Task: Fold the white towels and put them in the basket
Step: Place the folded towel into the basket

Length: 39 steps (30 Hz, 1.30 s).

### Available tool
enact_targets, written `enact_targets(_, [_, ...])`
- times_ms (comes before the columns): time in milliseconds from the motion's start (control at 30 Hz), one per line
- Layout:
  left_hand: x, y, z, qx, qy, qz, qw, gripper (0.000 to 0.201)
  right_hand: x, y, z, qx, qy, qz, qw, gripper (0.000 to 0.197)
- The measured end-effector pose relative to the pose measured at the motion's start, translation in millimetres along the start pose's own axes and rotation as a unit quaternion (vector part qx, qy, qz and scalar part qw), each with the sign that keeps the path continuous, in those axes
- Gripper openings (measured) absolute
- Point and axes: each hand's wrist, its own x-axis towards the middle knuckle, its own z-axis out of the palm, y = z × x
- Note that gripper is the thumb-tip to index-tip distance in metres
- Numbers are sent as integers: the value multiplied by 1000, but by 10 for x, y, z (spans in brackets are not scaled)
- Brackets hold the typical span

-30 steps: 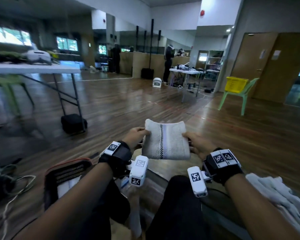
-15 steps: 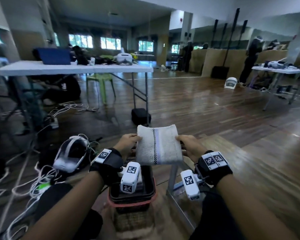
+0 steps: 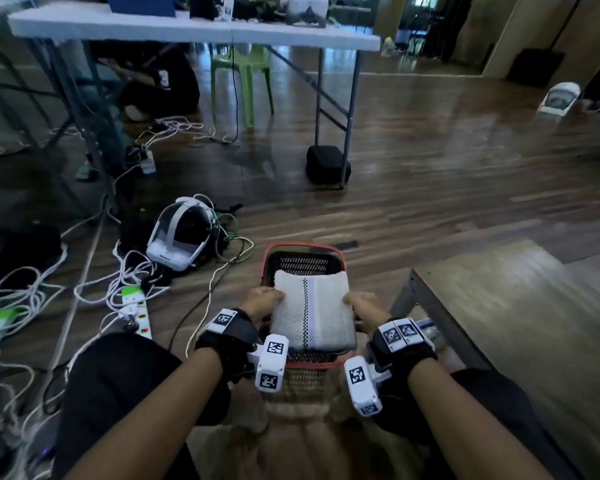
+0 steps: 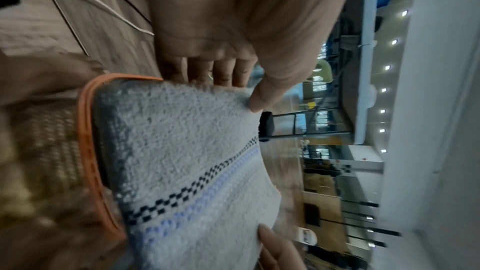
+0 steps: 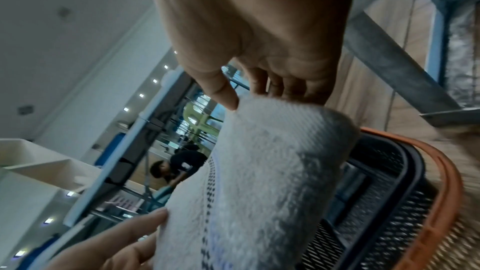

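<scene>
Both hands' fingers (image 4: 223,73) around folded towel (image 3: 312,313)

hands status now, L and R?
Left hand: closed, grip on the folded white terry towel.
Right hand: closed, grip on the same towel's opposite edge.

Left hand (image 3: 261,299) and right hand (image 3: 363,305) pinch, forearms extended forward.

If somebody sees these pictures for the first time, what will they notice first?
Probably the folded white towel with its dark checkered stripe, held between the left hand and right hand just over the black basket with a red rim. Then the white headset among tangled cables on the floor, left of the basket.
</scene>
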Motion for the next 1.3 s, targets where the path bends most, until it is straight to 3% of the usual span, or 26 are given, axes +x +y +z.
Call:
enact_targets(233, [1584,-715,40,142,47,-77,986,16,1289,334,373,-130,-25,67,989,12])
enact_targets(367, [2154,-595,120,208,51,-83,973,16,2147,418,533,-164,-36,83,982,16])
enact_targets(500, [2902,-614,161,249,74,-68,963,29,2932,472,717,-148,-28,75,986,16])
enact_targets(633, [3500,-652,219,280,61,-56,956,18,3509,536,843,-146,-9,68,987,22])
enact_targets(700, [3670,-706,240,293,52,-49,953,17,3645,554,870,-150,-5,71,986,18])
enact_targets(767, [3830,-805,285,300,54,-49,951,11,3793,639,889,-154,3,75,985,28])
enact_targets(1000, [4003,-1017,347,322,71,-80,941,34,3993,873,956,-157,3,78,984,35])
enact_targets(1133, [4002,-1041,384,309,91,-78,944,42,3972,868,978,-177,9,57,983,21])
enact_targets(1167, [3989,-1044,416,304,105,-68,945,43,3943,855,998,-187,20,36,981,12])
enact_targets(1233, [3955,-1067,503,320,133,-13,938,46,3884,867,1062,-231,79,-32,969,34])
enact_targets(1300, [3926,-1136,582,373,142,59,915,52,3787,872,1140,-347,140,-150,915,50])
